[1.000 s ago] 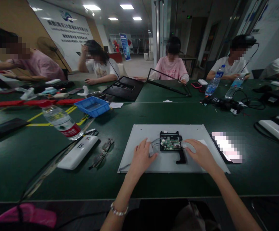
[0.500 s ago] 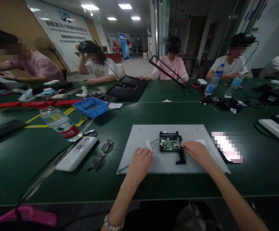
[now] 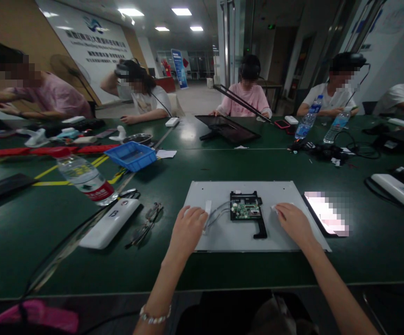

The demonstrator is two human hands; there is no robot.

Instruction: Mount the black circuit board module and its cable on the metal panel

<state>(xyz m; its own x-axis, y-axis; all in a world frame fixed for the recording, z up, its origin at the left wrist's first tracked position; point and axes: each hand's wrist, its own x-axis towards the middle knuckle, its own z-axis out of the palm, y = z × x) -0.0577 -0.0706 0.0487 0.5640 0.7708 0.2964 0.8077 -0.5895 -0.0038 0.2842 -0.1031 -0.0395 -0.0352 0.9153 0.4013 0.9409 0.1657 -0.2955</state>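
Note:
A pale flat panel (image 3: 222, 242) lies in front of me. On it sits a green circuit board (image 3: 248, 208) in a black bracket (image 3: 260, 229), with thin grey cables (image 3: 219, 212) running left from the board. My left hand (image 3: 188, 229) is over the panel's left part, its closed fingers on a white strip (image 3: 208, 206) by the cable ends. To the right of the board, apart from it, my right hand (image 3: 294, 224) pinches a small white piece (image 3: 274, 209). Its shape is mostly hidden by the fingers.
Left of the panel lie eyeglasses (image 3: 146, 225), a white power bank (image 3: 110, 223) and a water bottle (image 3: 86, 179). Beyond stands a blue tray (image 3: 132, 158). A lit phone (image 3: 325, 214) lies to the right. Several people sit across the table, one at a black monitor (image 3: 229, 128).
My left hand has moved left, with the white strip and cables drawn along. My right hand has shifted right, away from the board. Across the table, the black monitor has been tilted over.

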